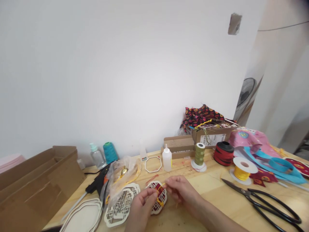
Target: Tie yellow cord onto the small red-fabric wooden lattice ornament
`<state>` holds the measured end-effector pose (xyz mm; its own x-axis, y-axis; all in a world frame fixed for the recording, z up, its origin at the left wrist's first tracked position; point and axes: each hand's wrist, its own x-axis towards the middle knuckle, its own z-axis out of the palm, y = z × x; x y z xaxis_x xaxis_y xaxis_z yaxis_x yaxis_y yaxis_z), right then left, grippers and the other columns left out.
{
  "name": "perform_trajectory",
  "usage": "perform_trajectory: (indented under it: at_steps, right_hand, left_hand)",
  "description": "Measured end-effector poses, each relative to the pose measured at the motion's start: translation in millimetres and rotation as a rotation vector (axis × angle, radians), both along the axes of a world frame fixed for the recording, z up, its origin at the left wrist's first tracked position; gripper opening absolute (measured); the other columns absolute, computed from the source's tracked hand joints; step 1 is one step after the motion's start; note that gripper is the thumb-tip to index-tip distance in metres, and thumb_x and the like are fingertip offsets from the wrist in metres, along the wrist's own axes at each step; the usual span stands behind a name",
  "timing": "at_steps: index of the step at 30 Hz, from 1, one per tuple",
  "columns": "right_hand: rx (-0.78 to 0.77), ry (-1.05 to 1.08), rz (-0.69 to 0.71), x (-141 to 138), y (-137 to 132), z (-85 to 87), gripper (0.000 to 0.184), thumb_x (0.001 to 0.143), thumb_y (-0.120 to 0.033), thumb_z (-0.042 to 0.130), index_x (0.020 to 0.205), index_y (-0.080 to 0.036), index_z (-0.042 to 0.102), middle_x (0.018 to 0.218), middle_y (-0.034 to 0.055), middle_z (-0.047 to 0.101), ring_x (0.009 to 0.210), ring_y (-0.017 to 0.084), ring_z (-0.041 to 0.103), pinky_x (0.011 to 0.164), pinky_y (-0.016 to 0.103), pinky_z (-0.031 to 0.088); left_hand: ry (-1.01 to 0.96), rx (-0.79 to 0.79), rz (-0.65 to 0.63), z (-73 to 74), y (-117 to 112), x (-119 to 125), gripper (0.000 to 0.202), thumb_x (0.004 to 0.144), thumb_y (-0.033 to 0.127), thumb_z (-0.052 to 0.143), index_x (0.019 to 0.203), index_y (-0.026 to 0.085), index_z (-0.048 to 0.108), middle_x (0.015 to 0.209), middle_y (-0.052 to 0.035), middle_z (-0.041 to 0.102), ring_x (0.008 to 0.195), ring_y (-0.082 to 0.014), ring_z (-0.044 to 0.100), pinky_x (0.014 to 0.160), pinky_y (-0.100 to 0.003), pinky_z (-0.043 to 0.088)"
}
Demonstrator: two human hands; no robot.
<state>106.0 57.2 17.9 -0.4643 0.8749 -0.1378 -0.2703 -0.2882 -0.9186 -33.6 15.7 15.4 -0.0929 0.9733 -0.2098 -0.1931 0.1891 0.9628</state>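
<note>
Right hand (181, 190): we pinched yellow cord (160, 202) | left hand (142, 208): fingertips met, grip unclear | lattice ornament (163, 196) sat between, probably for reach

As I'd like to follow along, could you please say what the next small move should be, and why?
Perhaps draw the yellow cord gently snug: the right hand appears to pinch it, the left hand is close by, and part of the cord lies bunched over the latticed piece.
</note>
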Motion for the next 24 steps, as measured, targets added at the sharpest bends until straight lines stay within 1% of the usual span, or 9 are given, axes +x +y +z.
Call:
perform_trajectory:
  at_steps: [2,4,7,10,13,15,17,20,24]
  right_hand:
    - [-0.086,0.054,0.023,3.4,3.4,1.5,0.044,0.07,-0.051,0.047,0.061,-0.01,0.059,0.045,-0.0032,0.048,0.03,0.002,0.033,0.031,0.015,0.016]
    - [-0.148,0.077,0.033,4.9,5.2,3.3,0.053,0.073,-0.057,0.036,0.062,-0.01,0.058,0.046,-0.0008,0.052,0.031,0.004,0.04,0.031,0.015,0.021]
    - [-0.167,0.065,0.058,4.1,5.2,4.8,0.06,0.074,-0.061,0.029,0.059,-0.01,0.057,0.041,-0.0001,0.051,0.031,0.006,0.044,0.033,0.015,0.025]
    - [-0.086,0.044,0.095,2.4,3.0,4.1,0.057,0.072,-0.059,0.035,0.059,-0.009,0.057,0.042,0.0003,0.051,0.031,0.005,0.041,0.032,0.015,0.024]
    - [0.002,0.031,0.102,2.4,1.0,2.2,0.046,0.072,-0.051,0.046,0.061,-0.008,0.059,0.042,-0.0025,0.048,0.029,0.002,0.03,0.03,0.015,0.014]
    - [0.032,0.041,0.113,3.0,0.4,1.0,0.038,0.072,-0.045,0.05,0.062,-0.009,0.059,0.039,-0.0062,0.041,0.028,0.001,0.021,0.03,0.016,0.008]
    - [0.058,0.066,0.12,3.1,0.2,0.3,0.034,0.071,-0.041,0.053,0.062,-0.009,0.058,0.036,-0.0092,0.032,0.029,0.001,0.016,0.031,0.017,0.006]
    - [0.068,0.109,0.09,0.3,-1.0,0.1,0.032,0.067,-0.041,0.057,0.058,-0.01,0.055,0.032,-0.011,0.027,0.029,0.001,0.013,0.031,0.018,0.006]
    - [0.023,0.161,0.024,-6.0,-5.3,0.8,0.033,0.06,-0.043,0.061,0.053,-0.012,0.05,0.03,-0.0117,0.026,0.028,0.001,0.012,0.031,0.018,0.004]
  left_hand:
    - [-0.026,-0.024,0.024,-0.7,0.7,0.2,0.019,0.054,0.031,0.067,0.059,0.015,0.06,0.028,0.0116,0.041,0.025,-0.0034,0.031,0.033,-0.014,0.027]
    - [-0.042,-0.042,0.034,-0.2,0.8,0.8,0.02,0.052,0.032,0.068,0.059,0.015,0.06,0.026,0.0122,0.039,0.023,-0.0028,0.029,0.031,-0.014,0.024]
    - [-0.047,-0.034,0.037,2.1,0.0,1.4,0.022,0.05,0.032,0.069,0.059,0.014,0.061,0.026,0.0116,0.04,0.023,-0.0025,0.028,0.03,-0.014,0.022]
    - [-0.032,-0.027,0.031,4.1,-1.1,1.3,0.023,0.051,0.032,0.069,0.06,0.013,0.061,0.028,0.0106,0.043,0.022,-0.0008,0.023,0.028,-0.014,0.017]
    - [-0.025,-0.032,0.015,5.0,-1.5,1.2,0.023,0.051,0.033,0.069,0.062,0.014,0.061,0.029,0.0108,0.043,0.022,-0.0006,0.021,0.028,-0.014,0.014]
    - [-0.026,-0.033,0.013,5.5,-1.4,1.6,0.023,0.051,0.033,0.069,0.061,0.014,0.061,0.029,0.0111,0.042,0.023,-0.001,0.023,0.029,-0.014,0.015]
    - [-0.015,-0.038,0.015,6.1,-1.3,2.4,0.021,0.051,0.032,0.068,0.059,0.014,0.06,0.032,0.0099,0.045,0.025,-0.001,0.025,0.03,-0.013,0.015]
    - [0.039,-0.037,-0.005,6.2,-1.1,4.0,0.019,0.051,0.031,0.068,0.057,0.014,0.06,0.036,0.0076,0.049,0.027,-0.0017,0.028,0.03,-0.014,0.015]
    - [0.095,-0.011,-0.043,4.4,-0.7,4.4,0.017,0.052,0.031,0.067,0.054,0.015,0.059,0.03,0.0096,0.04,0.026,-0.0025,0.026,0.029,-0.014,0.014]
